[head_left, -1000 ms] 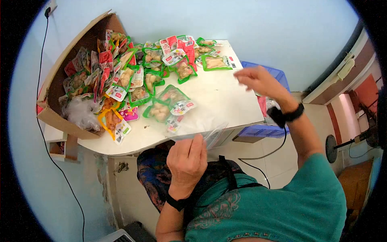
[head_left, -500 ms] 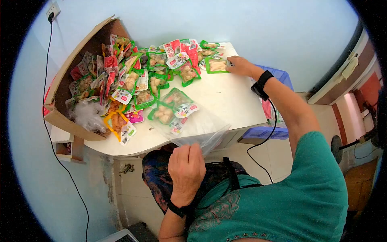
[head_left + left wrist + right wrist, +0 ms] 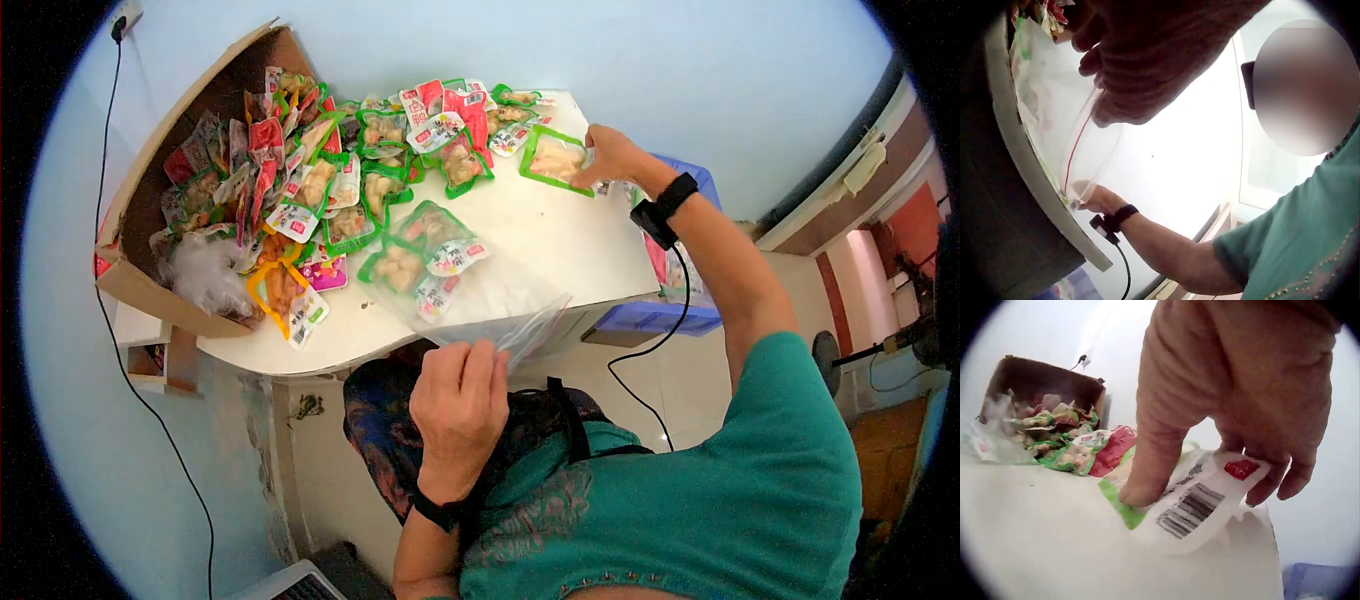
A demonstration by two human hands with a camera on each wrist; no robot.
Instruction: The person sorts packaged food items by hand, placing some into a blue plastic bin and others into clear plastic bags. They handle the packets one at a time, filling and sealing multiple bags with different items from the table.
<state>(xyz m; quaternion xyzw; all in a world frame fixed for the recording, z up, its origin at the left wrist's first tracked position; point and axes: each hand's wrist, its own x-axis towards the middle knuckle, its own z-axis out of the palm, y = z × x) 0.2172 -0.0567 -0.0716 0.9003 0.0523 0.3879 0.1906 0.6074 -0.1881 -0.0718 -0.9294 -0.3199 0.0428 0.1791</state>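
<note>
the white table [image 3: 590,240] is widest, with the clear bag [image 3: 500,300] draped over its near edge. my left hand [image 3: 460,405] grips that bag by the mouth, fingers curled on the film; i judge it thin, limp and slippery, best held at the rim, where the red line [image 3: 1075,153] runs. next in size, the green-edged packet [image 3: 545,165] is near the table's right edge, pinched by my right hand [image 3: 612,160], thumb and fingers on opposite sides. i expect it light and slick, bendy along its seal, plumper over the pale filling [image 3: 560,161], so the flat end suits a pinch without squashing anything. smallest, the barcode [image 3: 1191,510] shows beside my thumb.
</note>
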